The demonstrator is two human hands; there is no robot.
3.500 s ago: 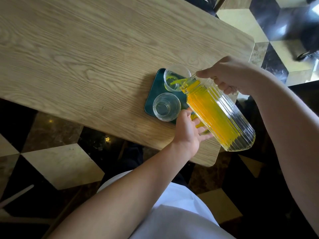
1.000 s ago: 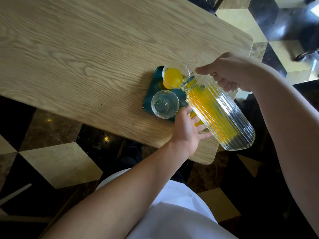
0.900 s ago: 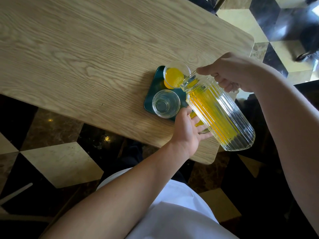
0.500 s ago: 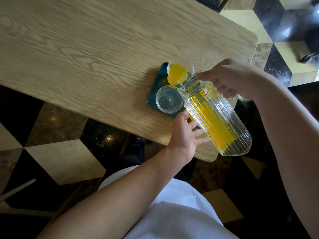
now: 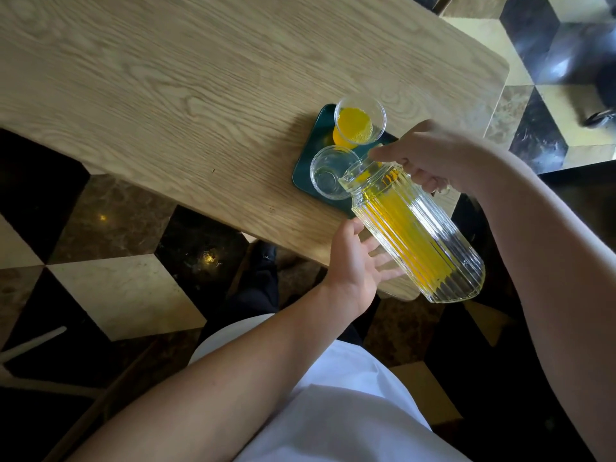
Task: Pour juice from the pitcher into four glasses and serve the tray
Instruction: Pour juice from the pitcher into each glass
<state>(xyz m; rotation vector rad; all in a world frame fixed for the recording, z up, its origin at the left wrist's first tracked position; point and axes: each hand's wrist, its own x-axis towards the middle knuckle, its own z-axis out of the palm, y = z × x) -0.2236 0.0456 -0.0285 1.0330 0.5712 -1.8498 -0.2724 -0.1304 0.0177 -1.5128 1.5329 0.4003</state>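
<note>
A ribbed glass pitcher (image 5: 416, 235) with orange juice is tilted, its spout over the rim of an empty glass (image 5: 328, 173). My right hand (image 5: 430, 155) grips the pitcher's handle. Behind the empty glass stands a glass (image 5: 358, 123) holding orange juice. Both glasses stand on a dark green tray (image 5: 305, 161) near the table's right front corner. My left hand (image 5: 358, 265) is spread below the pitcher's body at the table edge, fingers apart; whether it touches the pitcher is unclear. The pitcher hides the tray's right part and anything on it.
The light wooden table (image 5: 200, 95) stretches left and back; its front edge runs diagonally just before the tray. Below lies a checkered black, cream and brown floor (image 5: 116, 288). My white clothing (image 5: 333, 411) fills the bottom centre.
The pitcher's spout has moved from the far glass, now holding juice, back toward me to the empty near glass. My left hand slid slightly nearer the table edge.
</note>
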